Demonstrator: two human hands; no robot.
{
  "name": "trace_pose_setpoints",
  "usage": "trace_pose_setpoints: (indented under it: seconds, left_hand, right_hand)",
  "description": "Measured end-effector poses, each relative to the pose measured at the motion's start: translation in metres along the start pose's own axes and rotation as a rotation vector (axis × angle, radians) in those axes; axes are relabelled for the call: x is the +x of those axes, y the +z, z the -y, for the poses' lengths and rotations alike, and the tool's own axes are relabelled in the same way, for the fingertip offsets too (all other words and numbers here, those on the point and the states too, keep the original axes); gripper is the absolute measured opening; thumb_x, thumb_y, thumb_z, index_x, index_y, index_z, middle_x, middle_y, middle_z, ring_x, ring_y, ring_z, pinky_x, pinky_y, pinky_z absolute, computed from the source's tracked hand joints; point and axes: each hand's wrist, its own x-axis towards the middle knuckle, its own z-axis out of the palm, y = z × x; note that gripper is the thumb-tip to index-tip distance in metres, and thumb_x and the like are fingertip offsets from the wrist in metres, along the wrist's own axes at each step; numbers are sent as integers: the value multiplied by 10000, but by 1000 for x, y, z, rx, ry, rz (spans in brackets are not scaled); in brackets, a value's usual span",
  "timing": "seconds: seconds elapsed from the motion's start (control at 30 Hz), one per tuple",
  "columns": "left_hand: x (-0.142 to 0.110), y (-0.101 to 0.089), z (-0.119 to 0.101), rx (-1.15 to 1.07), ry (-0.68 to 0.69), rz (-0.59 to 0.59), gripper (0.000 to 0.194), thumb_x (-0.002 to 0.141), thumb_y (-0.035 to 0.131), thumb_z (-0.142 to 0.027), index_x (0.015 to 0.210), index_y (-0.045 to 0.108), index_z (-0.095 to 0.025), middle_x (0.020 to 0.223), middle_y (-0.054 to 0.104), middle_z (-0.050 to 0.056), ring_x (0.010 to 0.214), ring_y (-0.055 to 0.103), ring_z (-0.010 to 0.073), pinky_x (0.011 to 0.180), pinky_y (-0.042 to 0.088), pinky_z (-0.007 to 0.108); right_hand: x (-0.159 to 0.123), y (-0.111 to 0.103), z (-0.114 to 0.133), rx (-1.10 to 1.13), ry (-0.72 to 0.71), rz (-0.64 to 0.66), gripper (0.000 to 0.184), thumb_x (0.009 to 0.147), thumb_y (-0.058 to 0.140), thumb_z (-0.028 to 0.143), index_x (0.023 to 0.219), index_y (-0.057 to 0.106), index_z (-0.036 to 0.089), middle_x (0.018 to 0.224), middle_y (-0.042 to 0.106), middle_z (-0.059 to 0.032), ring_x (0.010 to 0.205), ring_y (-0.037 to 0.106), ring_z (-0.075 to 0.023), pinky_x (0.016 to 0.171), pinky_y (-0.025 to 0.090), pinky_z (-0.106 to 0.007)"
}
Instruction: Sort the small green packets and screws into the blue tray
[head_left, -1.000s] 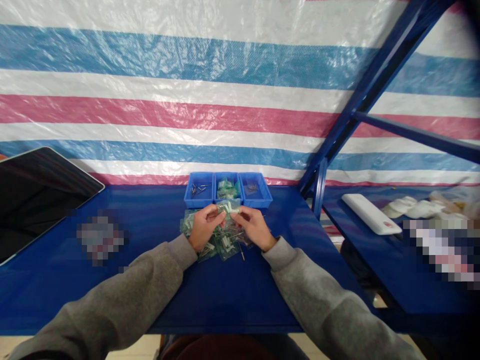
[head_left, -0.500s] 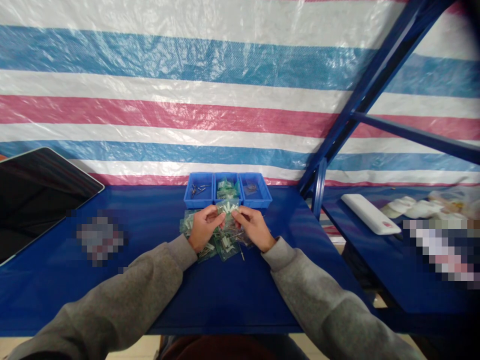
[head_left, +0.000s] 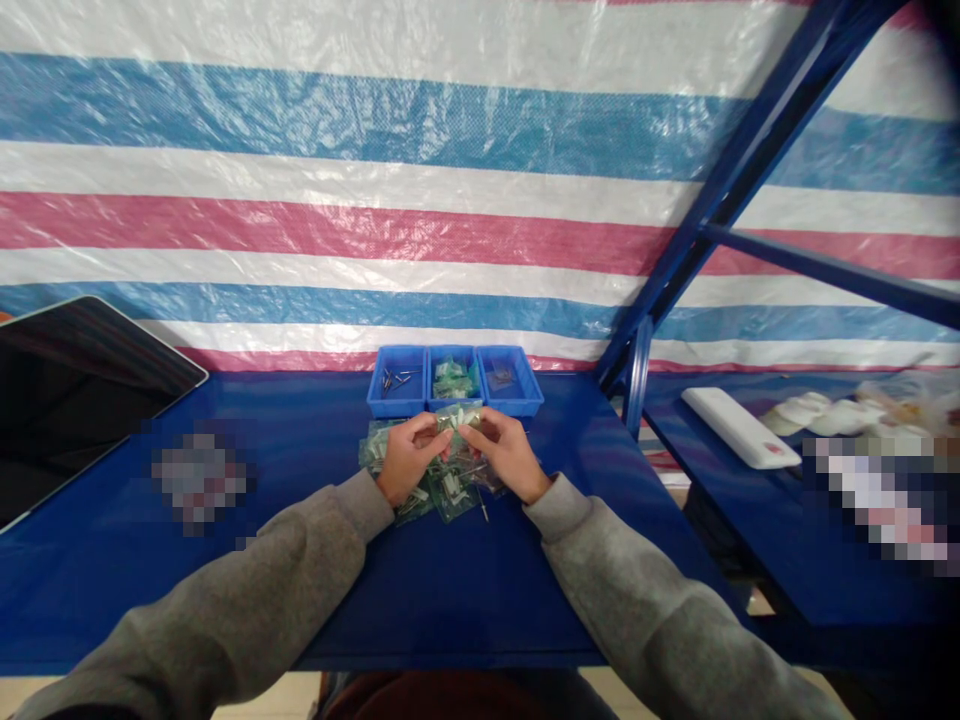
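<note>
Between my two hands is a small greenish clear plastic bag (head_left: 459,413) with pale and metal pieces inside. My left hand (head_left: 409,455) pinches its left side, and my right hand (head_left: 510,455) pinches its right side, thumbs nearly meeting. Below them a pile of similar plastic bags (head_left: 453,492) lies on the blue table (head_left: 465,600). One thin metal piece, like a rivet (head_left: 484,508), lies at the pile's front edge. Fingers cover part of the held bag and the pile.
Behind the hands stand three joined blue bins: the left bin (head_left: 397,408) holds metal pieces, the middle bin (head_left: 453,400) green bags, the right bin (head_left: 514,408) a clear bag. A dark screen (head_left: 82,390) is at left. A blue metal frame (head_left: 694,220) and white box (head_left: 741,428) are at right.
The held bag's upper part has bent down and now looks shorter between my fingers. My thumbs have drawn slightly closer together; my arms have hardly moved.
</note>
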Motion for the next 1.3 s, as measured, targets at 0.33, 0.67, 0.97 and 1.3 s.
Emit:
trace_pose_setpoints:
  seconds: [0.33, 0.67, 0.97, 1.3]
  left_hand:
    - [0, -1, 0, 14, 8, 72, 234, 789, 623, -345, 678, 565, -148, 580, 586, -7, 520, 553, 114, 529, 482, 243]
    - [0, -2, 1, 48, -15, 93, 230, 813, 590, -354, 724, 621, -144, 571, 562, -9, 523, 530, 122, 538, 452, 250]
    - [2, -5, 6, 152, 18, 20, 197, 807, 597, -338, 842, 627, -146, 663, 563, -5, 572, 515, 115, 557, 426, 229]
    - [4, -3, 2, 140, 80, -41, 196, 810, 594, -339, 871, 622, -155, 836, 602, 23, 797, 553, 154, 728, 450, 249]
  right_hand:
    - [1, 3, -7, 77, 9, -13, 326, 786, 587, 505, 801, 607, 180, 642, 567, 3, 518, 467, -119, 505, 418, -250]
    - [-1, 0, 5, 27, -18, -61, 262, 821, 564, 442, 789, 578, 182, 612, 532, 25, 534, 483, -112, 524, 408, -234]
    - [2, -7, -2, -91, -15, -29, 239, 791, 604, 407, 763, 608, 170, 643, 564, 15, 586, 502, -127, 553, 406, -236]
    - [1, -6, -1, -70, -32, -28, 248, 756, 649, 409, 786, 662, 164, 676, 616, -10, 594, 526, -137, 553, 414, -249]
